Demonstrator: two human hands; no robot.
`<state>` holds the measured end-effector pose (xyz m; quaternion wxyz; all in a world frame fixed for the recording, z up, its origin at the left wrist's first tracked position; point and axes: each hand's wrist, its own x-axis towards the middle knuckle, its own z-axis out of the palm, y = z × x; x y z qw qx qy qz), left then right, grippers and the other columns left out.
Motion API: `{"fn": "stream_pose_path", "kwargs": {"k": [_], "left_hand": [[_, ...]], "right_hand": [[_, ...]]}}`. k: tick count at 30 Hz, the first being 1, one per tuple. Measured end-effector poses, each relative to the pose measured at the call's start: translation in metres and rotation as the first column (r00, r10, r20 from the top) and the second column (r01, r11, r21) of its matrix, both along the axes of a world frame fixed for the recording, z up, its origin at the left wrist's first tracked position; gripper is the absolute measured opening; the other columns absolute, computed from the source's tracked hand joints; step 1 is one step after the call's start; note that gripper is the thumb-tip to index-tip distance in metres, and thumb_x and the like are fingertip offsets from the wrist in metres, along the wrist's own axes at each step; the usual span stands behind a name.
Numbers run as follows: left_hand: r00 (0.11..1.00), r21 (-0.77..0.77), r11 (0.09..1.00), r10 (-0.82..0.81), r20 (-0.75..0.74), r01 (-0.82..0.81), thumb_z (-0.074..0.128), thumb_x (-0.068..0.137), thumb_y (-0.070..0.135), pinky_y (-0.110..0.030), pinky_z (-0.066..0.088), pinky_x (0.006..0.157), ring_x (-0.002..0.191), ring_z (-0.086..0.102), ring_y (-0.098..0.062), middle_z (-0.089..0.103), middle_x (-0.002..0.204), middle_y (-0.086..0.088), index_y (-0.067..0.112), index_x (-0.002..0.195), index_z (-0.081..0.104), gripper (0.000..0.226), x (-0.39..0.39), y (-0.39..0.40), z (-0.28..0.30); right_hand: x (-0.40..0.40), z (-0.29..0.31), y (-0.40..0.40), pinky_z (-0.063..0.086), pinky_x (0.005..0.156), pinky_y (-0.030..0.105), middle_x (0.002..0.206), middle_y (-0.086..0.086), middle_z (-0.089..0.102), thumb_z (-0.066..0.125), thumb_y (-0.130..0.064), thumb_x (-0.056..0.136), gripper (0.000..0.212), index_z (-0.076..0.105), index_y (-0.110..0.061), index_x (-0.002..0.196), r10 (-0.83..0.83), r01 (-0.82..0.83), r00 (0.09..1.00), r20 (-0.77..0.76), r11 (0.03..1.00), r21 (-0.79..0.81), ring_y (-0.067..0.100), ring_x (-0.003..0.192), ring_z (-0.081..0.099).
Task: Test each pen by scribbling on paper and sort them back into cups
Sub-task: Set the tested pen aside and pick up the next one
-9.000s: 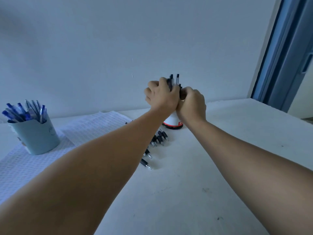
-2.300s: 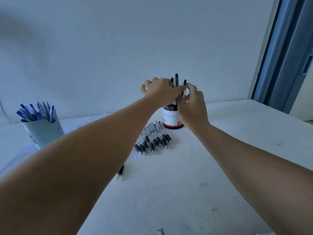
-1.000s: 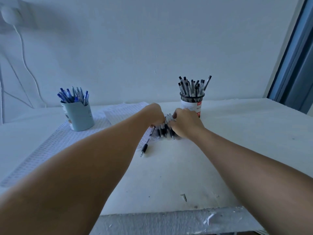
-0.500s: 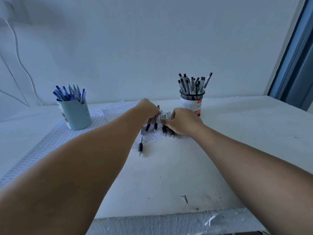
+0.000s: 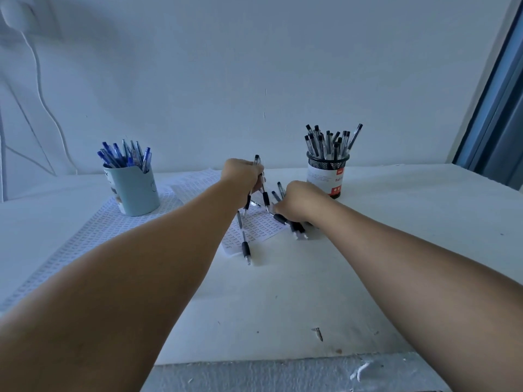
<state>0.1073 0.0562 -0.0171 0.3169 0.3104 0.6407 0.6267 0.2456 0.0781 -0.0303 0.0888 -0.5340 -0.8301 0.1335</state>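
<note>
gripping black pens [image 5: 261, 190] near upright — tips down — left hand [image 5: 242, 176]; right hand [image 5: 297, 202] grasps others.

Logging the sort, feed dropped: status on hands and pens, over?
Left hand gripping black pens off the paper. Right hand curled on the loose pile. One stray pen near the paper's edge. Nothing blocking the mesh cup.

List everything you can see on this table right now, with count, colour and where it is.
light blue cup: one, left on the paper, full of blue pens
black mesh cup: one, white label, back right, full of black pens
printed paper sheets: white, count unclear, left to centre
loose black pens: several, on the paper's right end
small screw: one, near front edge
white table: one
left hand: grips upright black pens
right hand: on loose pens, fingers hidden
</note>
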Motion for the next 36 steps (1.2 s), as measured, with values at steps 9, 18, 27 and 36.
{"fn": "stream_pose_path", "kwargs": {"k": [9,18,27,36], "left_hand": [[0.998,0.17,0.984,0.059,-0.036,-0.052,0.061,0.101,0.008,-0.039,0.062,0.086,0.074,0.067,-0.022,0.068,0.077,-0.011,0.005,0.082,0.068,0.021,0.007,0.01,0.026],[0.99,0.393,0.909,0.143,0.016,-0.138,0.041,0.106,0.013,-0.037,0.059,0.088,0.094,0.07,-0.018,0.071,0.102,-0.003,0.009,0.113,0.054,0.016,0.063,0.041,0.073],[0.968,0.492,0.87,0.145,-0.203,-0.027,0.037,0.108,0.018,-0.026,0.043,0.074,0.101,0.064,-0.013,0.065,0.111,0.001,0.013,0.107,0.031,0.007,0.109,0.063,0.066],[0.687,0.343,0.914,0.108,-0.719,0.215,0.043,0.106,0.025,-0.038,0.047,0.069,0.089,0.061,-0.022,0.069,0.092,-0.002,0.017,0.106,0.036,0.01,0.109,0.077,0.052]], "right_hand": [[0.019,0.023,0.002,0.037,0.056,0.03,0.076,-0.004,0.063,0.06,-0.042,0.103,0.025,0.062,-0.021,0.091,0.076,0.049,0.868,-0.491,0.97,0.237,0.017,0.068,0.06],[0.064,0.056,0.032,0.043,0.071,0.033,0.092,0.002,0.067,0.064,-0.042,0.1,0.025,0.065,-0.018,0.098,0.131,0.442,0.519,-0.845,0.804,0.397,0.022,0.083,0.06],[0.076,0.032,0.067,0.041,0.062,0.028,0.077,-0.014,0.064,0.069,-0.04,0.096,0.017,0.067,-0.025,0.089,0.038,0.271,0.648,-0.761,0.922,0.276,0.012,0.077,0.06],[0.083,0.03,0.085,0.039,0.064,0.036,0.09,0.004,0.064,0.055,-0.042,0.103,0.028,0.057,-0.015,0.095,0.063,0.284,0.716,-0.695,0.883,0.373,0.028,0.084,0.059]]}}
